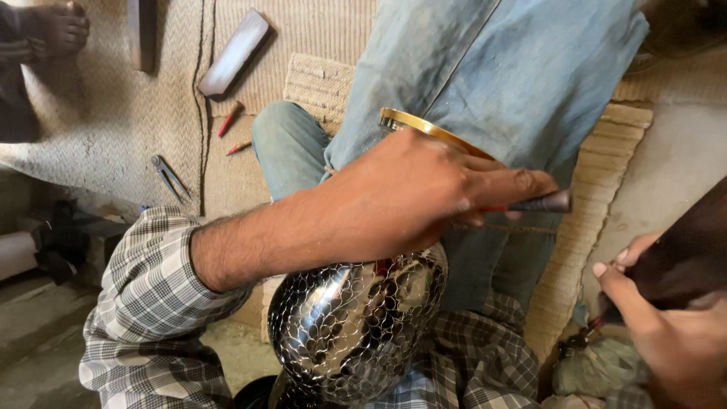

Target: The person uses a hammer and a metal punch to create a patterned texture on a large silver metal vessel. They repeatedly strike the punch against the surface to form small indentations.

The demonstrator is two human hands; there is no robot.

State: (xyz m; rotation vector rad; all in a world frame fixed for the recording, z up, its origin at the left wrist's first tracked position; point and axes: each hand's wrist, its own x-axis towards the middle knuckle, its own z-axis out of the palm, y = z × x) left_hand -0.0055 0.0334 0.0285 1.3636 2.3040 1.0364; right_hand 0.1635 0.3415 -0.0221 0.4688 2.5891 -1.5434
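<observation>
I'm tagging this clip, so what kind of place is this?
Probably a floor-level metal craft workshop: the left hand holds a punch over a patterned metal vase, woven mats cover the floor, and dividers lie nearby.

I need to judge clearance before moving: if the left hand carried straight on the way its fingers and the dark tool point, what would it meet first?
The left hand points right, its dark tool tipped over the jeans leg. Straight on it would likely cross the denim and reach the woven mat first; depth is unclear. The right hand sits lower, off that line.
</observation>
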